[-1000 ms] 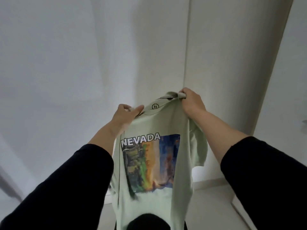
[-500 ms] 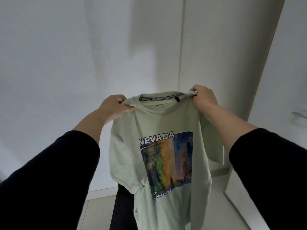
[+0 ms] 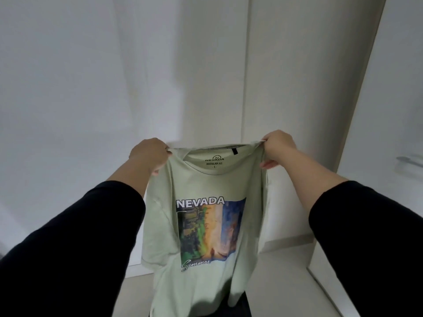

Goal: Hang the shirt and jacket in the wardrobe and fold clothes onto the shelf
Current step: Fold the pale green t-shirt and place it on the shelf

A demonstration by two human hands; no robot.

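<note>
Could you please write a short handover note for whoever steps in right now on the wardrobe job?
Left hand grips the left shoulder of the green Nevada T-shirt; right hand grips the right shoulder.
The shirt hangs spread in the air, print toward you, in front of the white wardrobe doors.
Done: shirt held out flat.
Left: fold it and shelve it; no hanger, jacket or shelf is in view.

My T-shirt (image 3: 206,225) runs off the bottom edge, so I can't see its hem; its far sleeve is folded behind the body; a dark shape (image 3: 240,305) under it is mostly covered and I can't name it; the handle (image 3: 409,160) on the right is blurred; my fingertips are buried in the shoulder fabric
</note>
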